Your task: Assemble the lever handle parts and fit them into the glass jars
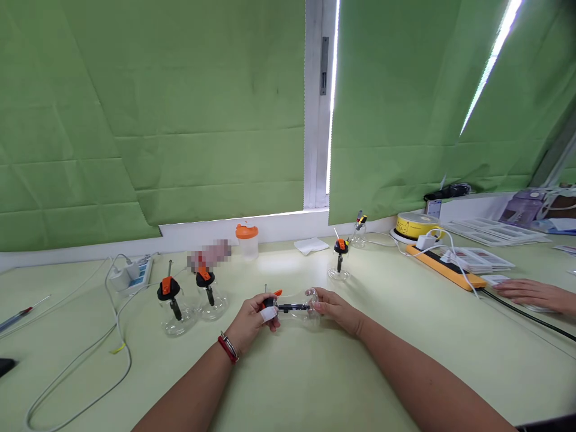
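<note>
A clear bottle (294, 312) lies on its side between my two hands, with a dark tube running through its middle. My left hand (257, 317) is closed around the black-and-orange cap end, its thumb wrapped in white tape. My right hand (335, 307) grips the rounded base end. Two similar bottles with black caps and orange levers stand upright left of my left hand: one nearer (173, 318) and one behind it (211, 303). A third upright bottle (339, 267) stands beyond my right hand. I cannot tell whether the bottles are glass or plastic.
A white cable (128, 354) loops over the left of the table near a power strip (137, 276). Behind stand an orange-lidded cup (247, 241) and a tissue (310, 245). To the right are an orange power strip (445, 267), a yellow round tub (416, 226) and another person's hand (528, 293).
</note>
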Demonstrator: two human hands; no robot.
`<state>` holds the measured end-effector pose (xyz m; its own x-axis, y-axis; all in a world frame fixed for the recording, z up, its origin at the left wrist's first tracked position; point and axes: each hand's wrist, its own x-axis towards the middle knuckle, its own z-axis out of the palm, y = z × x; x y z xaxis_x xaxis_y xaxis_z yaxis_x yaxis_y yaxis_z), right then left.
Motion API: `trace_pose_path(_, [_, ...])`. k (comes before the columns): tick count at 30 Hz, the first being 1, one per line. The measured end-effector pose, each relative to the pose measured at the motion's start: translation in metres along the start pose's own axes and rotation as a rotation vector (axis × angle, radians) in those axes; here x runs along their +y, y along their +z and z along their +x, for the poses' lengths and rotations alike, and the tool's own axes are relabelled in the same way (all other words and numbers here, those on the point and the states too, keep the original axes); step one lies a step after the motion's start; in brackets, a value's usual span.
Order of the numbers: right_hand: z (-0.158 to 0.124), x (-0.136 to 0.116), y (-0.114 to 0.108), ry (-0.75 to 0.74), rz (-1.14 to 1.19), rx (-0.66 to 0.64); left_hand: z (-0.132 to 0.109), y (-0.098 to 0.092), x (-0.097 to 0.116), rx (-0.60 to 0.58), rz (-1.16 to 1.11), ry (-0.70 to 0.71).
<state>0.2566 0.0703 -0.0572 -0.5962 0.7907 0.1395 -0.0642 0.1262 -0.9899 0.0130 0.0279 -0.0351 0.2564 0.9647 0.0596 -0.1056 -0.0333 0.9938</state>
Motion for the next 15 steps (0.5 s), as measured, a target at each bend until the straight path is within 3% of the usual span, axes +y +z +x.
trace_pose_path(6, [-0.002,-0.003,0.001,-0.012,-0.006,-0.013,-0.002,0.002,0.004,0.012,0.054,0.031])
trace_pose_path(12, [-0.004,-0.004,0.005,0.016,-0.040,-0.106,-0.005,0.006,0.011,0.192,0.153,0.153])
trace_pose_path(15, [-0.002,0.000,0.004,-0.011,-0.162,-0.153,-0.004,0.009,0.010,0.201,0.160,0.247])
